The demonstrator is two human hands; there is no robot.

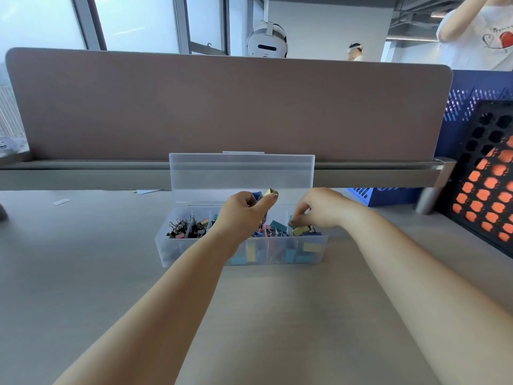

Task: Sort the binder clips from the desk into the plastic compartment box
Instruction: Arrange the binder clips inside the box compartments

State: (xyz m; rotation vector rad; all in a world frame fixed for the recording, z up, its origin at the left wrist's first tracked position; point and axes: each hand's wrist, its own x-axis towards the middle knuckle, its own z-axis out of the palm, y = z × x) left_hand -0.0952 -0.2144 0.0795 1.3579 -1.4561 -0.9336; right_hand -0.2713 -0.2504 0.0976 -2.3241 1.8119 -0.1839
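Observation:
A clear plastic compartment box (177, 254) stands on the desk with its lid (241, 173) raised at the back. Its compartments hold binder clips: small dark ones (186, 227) at the left, larger teal, pink, yellow and blue ones (279, 226) toward the right. My left hand (244, 209) hovers over the middle of the box, fingers curled round a few clips; a yellow clip (269, 192) and a blue one (257, 195) stick out above the fist. My right hand (319, 208) reaches into the right-hand compartment and pinches a teal clip (293, 221) there.
A brown partition (222, 107) closes off the back of the desk. A blue perforated bin (388, 194) and a black crate with orange pieces (488, 190) stand at the right. Small paper scraps (61, 201) lie at the far left. People stand behind the partition.

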